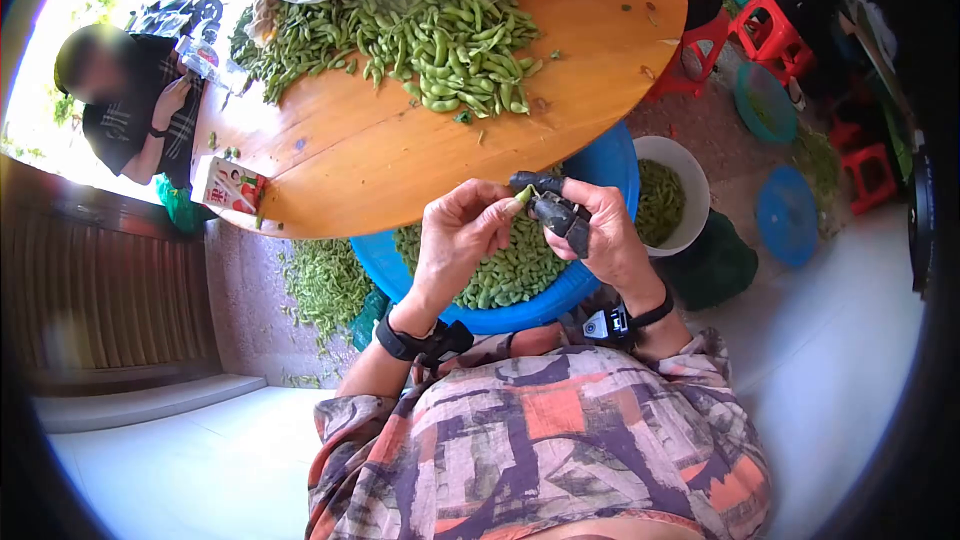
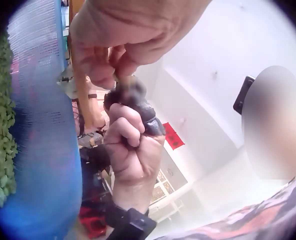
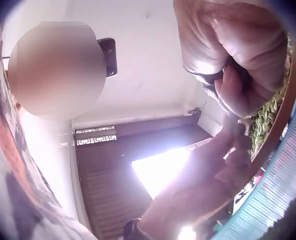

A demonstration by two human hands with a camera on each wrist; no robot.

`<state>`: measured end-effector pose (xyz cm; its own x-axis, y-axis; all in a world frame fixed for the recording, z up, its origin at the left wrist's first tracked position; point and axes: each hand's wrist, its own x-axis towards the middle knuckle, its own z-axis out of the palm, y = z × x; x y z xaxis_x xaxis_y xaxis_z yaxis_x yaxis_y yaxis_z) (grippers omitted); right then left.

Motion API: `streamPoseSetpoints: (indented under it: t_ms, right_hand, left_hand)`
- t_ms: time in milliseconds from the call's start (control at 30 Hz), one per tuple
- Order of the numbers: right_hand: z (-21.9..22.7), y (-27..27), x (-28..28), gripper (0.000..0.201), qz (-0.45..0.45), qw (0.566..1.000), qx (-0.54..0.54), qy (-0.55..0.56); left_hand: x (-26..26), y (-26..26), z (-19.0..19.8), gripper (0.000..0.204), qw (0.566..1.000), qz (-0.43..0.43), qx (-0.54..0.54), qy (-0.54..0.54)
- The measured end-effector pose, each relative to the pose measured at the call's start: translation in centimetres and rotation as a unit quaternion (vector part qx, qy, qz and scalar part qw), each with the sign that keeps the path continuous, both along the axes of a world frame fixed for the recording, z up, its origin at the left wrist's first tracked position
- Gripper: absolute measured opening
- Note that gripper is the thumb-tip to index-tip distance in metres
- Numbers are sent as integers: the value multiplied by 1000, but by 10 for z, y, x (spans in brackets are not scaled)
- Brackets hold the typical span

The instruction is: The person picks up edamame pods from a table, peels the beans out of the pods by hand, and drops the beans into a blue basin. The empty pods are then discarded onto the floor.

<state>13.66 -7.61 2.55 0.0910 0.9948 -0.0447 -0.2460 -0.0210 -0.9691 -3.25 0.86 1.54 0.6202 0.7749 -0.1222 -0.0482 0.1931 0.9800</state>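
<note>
In the head view my left hand pinches a green soybean pod between thumb and forefinger. My right hand meets it from the other side, black covers over its thumb and forefinger, which close at the pod's end. Its other fingers are curled into the palm, as the left wrist view shows. Both hands are over a blue basin holding many green beans. In the wrist views the pod is mostly hidden by fingers.
A round wooden table lies ahead, bearing a big heap of pods and a small carton. A white bucket stands at the right. Loose pods cover floor at the left. Another person sits across the table's left side.
</note>
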Motion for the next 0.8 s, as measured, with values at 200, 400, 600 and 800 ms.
streamPoseSetpoints:
  t_ms: [200, 400, 600, 800]
  right_hand:
    - [-9, -2, 5, 17, -7, 999, -19, -29]
    - [-12, -7, 16, 24, 92, 983, -28, 159]
    - [-15, -11, 11, 23, 56, 987, -46, 142]
    - [-19, -14, -8, 16, -46, 993, 14, -107]
  left_hand:
    - [7, -15, -15, 10, 983, 72, 163, 55]
    - [-2, -13, -25, 17, 928, -93, -304, -196]
    - [0, -23, -24, 13, 988, -39, -121, -86]
    - [-2, -23, -15, 13, 987, 5, 118, 110]
